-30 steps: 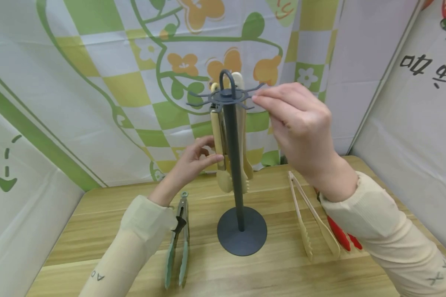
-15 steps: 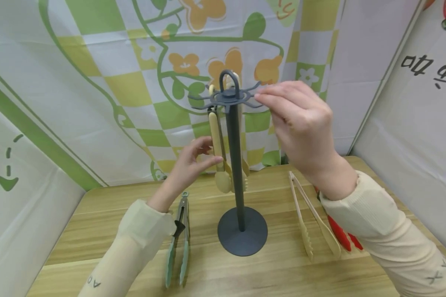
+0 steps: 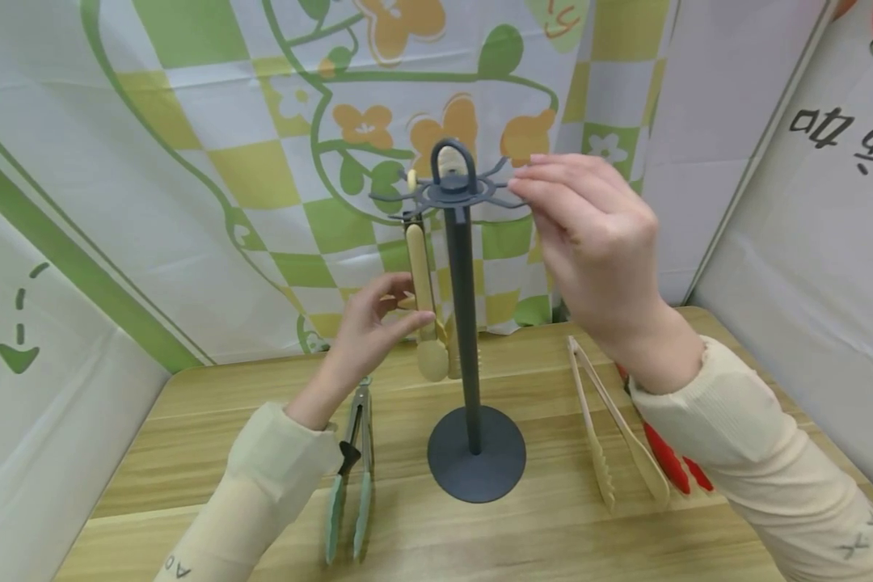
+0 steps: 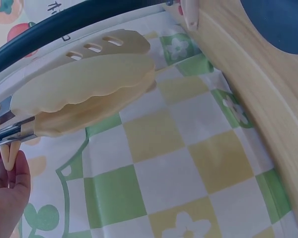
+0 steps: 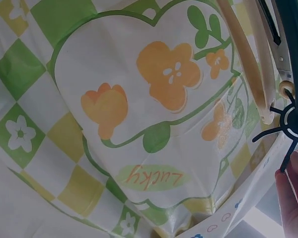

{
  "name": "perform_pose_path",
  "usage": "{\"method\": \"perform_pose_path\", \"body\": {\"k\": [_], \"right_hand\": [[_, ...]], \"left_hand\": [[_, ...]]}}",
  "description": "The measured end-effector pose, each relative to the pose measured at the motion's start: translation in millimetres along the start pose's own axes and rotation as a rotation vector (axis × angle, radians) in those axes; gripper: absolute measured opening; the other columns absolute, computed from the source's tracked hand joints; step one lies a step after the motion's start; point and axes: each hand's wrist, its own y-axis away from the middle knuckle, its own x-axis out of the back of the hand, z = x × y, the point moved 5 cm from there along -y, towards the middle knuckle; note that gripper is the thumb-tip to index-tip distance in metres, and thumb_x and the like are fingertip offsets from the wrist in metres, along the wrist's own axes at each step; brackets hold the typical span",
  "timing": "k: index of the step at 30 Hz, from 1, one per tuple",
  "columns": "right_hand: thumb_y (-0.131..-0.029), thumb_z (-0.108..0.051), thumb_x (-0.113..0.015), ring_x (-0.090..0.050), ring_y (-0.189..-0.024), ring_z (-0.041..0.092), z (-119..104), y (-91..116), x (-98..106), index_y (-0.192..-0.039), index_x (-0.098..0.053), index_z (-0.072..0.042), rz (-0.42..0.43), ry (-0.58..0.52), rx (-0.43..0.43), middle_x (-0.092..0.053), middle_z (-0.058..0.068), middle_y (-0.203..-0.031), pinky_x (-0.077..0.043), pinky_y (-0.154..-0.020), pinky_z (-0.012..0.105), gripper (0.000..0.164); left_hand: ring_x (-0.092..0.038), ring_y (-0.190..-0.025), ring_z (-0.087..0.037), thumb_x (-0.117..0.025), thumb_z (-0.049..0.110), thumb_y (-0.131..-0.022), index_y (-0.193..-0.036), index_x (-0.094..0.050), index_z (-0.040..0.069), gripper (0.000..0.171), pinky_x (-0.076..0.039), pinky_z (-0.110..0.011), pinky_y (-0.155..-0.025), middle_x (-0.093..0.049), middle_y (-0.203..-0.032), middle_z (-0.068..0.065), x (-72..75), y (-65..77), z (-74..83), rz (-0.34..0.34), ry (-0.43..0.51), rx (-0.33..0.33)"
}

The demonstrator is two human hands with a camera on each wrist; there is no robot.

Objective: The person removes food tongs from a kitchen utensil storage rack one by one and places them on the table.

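A dark metal utensil rack (image 3: 461, 323) stands upright on its round base, with curved hooks around its top. Yellow tongs (image 3: 422, 267) hang from a hook on its left side. My left hand (image 3: 371, 323) holds these tongs by the handle, thumb in front and fingers behind. Their scalloped heads (image 4: 84, 79) fill the upper left of the left wrist view. At the rack's top, my right hand (image 3: 596, 218) pinches the tip of one hook (image 5: 289, 157). A second pair of cream tongs (image 5: 256, 59) hangs behind the pole, mostly hidden in the head view.
Green-tipped tongs (image 3: 361, 485) lie on the wooden table (image 3: 211, 453) left of the base. To the right lie beige tongs (image 3: 611, 428), beside red-tipped tongs (image 3: 672, 461) partly under my right sleeve. A patterned cloth (image 3: 262, 202) hangs close behind the rack.
The rack's top has turned, carrying the held yellow tongs slightly left and the second pair behind the pole. My left hand has followed; the right hand has shifted slightly right.
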Motion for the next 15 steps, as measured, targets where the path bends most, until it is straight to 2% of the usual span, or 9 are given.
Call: {"method": "perform_pose_path", "body": {"k": [9, 15], "right_hand": [[-0.085, -0.001, -0.061, -0.064, -0.084, 0.028, -6.3, -1.8, 6.5, -0.084, -0.070, 0.007, 0.023, 0.001, -0.044, -0.069, 0.015, -0.087, -0.051, -0.084, 0.028, 0.012], [-0.083, 0.000, -0.063, -0.063, -0.084, 0.028, -10.1, -2.4, 8.4, -0.086, -0.070, 0.007, 0.012, -0.002, -0.043, -0.068, 0.015, -0.088, -0.051, -0.083, 0.029, 0.010]], "left_hand": [[-0.051, -0.094, -0.023, -0.071, -0.001, -0.076, -0.110, -0.055, -0.008, 0.038, -0.047, -0.034, -0.086, -0.056, -0.102, -0.017, 0.1, 4.2, 4.8, 0.039, -0.022, -0.006], [-0.052, -0.097, -0.024, -0.072, 0.001, -0.074, -0.109, -0.056, -0.007, 0.039, -0.047, -0.035, -0.088, -0.057, -0.103, -0.016, 1.0, 6.2, 7.1, 0.062, -0.041, 0.001]]}}
